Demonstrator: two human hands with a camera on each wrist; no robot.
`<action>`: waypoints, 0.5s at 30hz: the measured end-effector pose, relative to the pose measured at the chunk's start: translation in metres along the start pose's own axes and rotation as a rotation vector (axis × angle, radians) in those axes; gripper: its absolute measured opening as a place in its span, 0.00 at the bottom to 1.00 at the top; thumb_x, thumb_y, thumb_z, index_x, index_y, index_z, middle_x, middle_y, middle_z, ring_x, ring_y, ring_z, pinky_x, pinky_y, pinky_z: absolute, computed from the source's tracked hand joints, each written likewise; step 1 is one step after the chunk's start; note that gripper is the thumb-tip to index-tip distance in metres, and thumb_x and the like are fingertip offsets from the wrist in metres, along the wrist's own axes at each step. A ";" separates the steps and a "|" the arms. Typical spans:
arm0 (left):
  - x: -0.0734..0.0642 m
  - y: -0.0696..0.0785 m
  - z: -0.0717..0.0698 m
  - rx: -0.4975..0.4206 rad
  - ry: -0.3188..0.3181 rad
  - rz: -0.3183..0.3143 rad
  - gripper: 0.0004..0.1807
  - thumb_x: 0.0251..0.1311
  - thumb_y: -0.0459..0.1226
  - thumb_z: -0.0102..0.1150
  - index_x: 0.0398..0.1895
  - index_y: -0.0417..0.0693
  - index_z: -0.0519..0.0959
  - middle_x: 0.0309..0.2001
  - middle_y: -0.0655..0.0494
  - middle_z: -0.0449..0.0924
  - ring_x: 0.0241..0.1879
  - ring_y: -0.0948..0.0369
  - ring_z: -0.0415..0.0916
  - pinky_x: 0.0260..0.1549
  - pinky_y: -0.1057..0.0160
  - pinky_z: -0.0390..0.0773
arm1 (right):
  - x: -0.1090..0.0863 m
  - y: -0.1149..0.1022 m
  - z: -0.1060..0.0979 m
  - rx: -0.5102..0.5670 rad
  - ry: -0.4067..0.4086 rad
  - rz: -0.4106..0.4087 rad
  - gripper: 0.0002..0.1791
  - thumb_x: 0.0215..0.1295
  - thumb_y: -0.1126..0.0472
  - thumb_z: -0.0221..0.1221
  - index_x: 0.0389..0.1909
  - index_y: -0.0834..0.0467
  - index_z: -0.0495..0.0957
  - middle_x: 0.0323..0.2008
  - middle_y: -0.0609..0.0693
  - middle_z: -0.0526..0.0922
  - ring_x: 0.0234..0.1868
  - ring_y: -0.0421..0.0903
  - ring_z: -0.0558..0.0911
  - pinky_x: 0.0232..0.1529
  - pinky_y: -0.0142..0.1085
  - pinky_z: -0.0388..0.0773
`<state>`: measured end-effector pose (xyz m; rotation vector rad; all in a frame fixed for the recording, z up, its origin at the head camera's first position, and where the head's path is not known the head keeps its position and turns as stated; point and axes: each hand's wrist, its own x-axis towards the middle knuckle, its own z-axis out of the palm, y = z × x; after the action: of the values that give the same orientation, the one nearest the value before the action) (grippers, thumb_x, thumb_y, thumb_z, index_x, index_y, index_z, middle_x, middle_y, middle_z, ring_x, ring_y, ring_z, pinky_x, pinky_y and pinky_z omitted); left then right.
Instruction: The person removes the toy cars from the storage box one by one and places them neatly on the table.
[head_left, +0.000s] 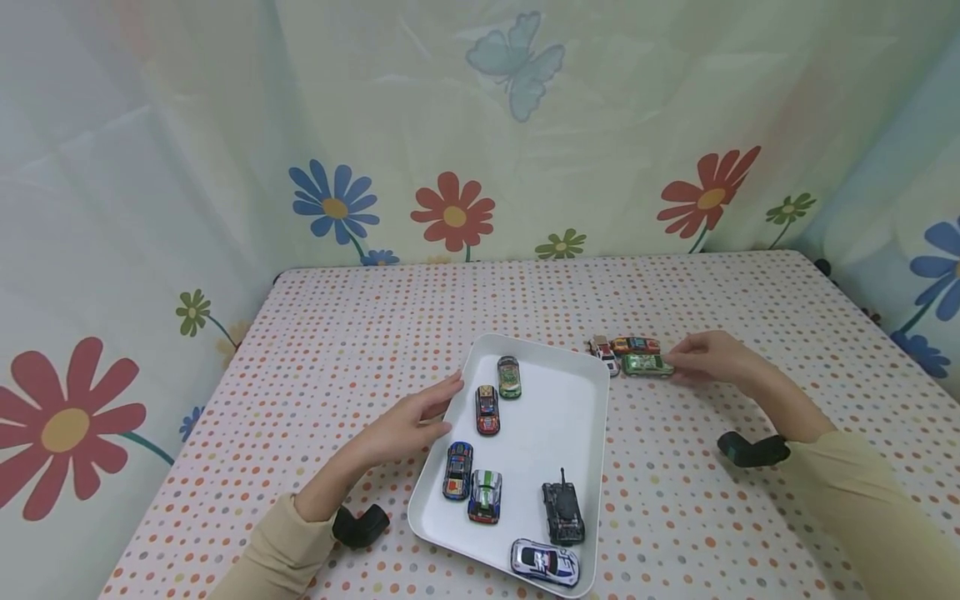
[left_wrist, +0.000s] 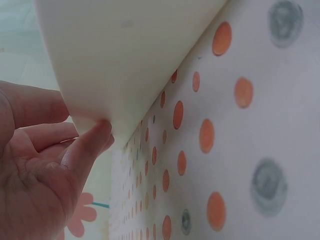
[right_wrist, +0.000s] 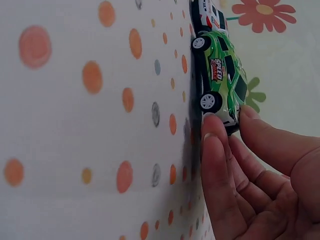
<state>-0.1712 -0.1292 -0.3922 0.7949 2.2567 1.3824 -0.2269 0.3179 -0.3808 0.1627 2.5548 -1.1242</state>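
My right hand [head_left: 708, 357] pinches the end of a green toy car [head_left: 647, 365] between thumb and fingertips. In the right wrist view, the green car's side shows black windows and grey wheels. Close behind it stand a red-and-yellow toy car [head_left: 636, 344] and a white-and-red toy vehicle [head_left: 603, 356]. At the left edge of a white tray [head_left: 543, 442], my left hand [head_left: 405, 423] holds the rim. The left wrist view has the thumb at the edge and a fingertip against the outer wall.
Inside the tray lie a green car [head_left: 509, 377], a red-and-yellow car [head_left: 487, 410], a blue car [head_left: 458, 471], a silver-and-green car [head_left: 486, 497], a dark tank [head_left: 563, 510] and a white car [head_left: 545, 562]. A dotted cloth [head_left: 360, 333] covers the table; a flowered curtain [head_left: 420, 108] hangs behind.
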 end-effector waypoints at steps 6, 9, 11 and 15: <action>0.000 0.000 -0.001 -0.009 -0.005 0.002 0.32 0.63 0.23 0.49 0.70 0.33 0.53 0.72 0.47 0.42 0.66 0.50 0.53 0.59 0.53 0.63 | 0.001 0.008 -0.005 0.018 -0.048 -0.001 0.26 0.65 0.56 0.58 0.49 0.77 0.69 0.29 0.49 0.81 0.30 0.42 0.82 0.32 0.34 0.81; 0.000 0.000 -0.001 -0.009 -0.004 -0.001 0.32 0.63 0.23 0.49 0.70 0.33 0.53 0.72 0.47 0.42 0.66 0.50 0.53 0.59 0.54 0.64 | 0.001 0.009 -0.007 0.009 -0.074 -0.010 0.26 0.66 0.55 0.57 0.48 0.77 0.69 0.29 0.50 0.81 0.30 0.42 0.81 0.32 0.35 0.81; 0.000 0.000 -0.001 -0.009 -0.003 -0.002 0.32 0.63 0.23 0.49 0.70 0.33 0.53 0.72 0.47 0.42 0.66 0.50 0.54 0.58 0.54 0.64 | 0.002 0.008 -0.008 -0.004 -0.069 0.000 0.25 0.66 0.55 0.57 0.47 0.76 0.70 0.29 0.49 0.80 0.29 0.42 0.81 0.31 0.34 0.81; 0.000 0.000 -0.001 -0.016 -0.004 -0.005 0.32 0.63 0.23 0.49 0.70 0.33 0.53 0.72 0.47 0.42 0.66 0.50 0.54 0.58 0.54 0.65 | 0.001 0.003 -0.005 -0.067 -0.022 -0.001 0.20 0.63 0.58 0.59 0.43 0.74 0.73 0.27 0.49 0.80 0.28 0.42 0.80 0.30 0.34 0.80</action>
<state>-0.1720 -0.1298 -0.3922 0.7863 2.2399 1.3938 -0.2287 0.3236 -0.3799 0.1324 2.5692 -1.0338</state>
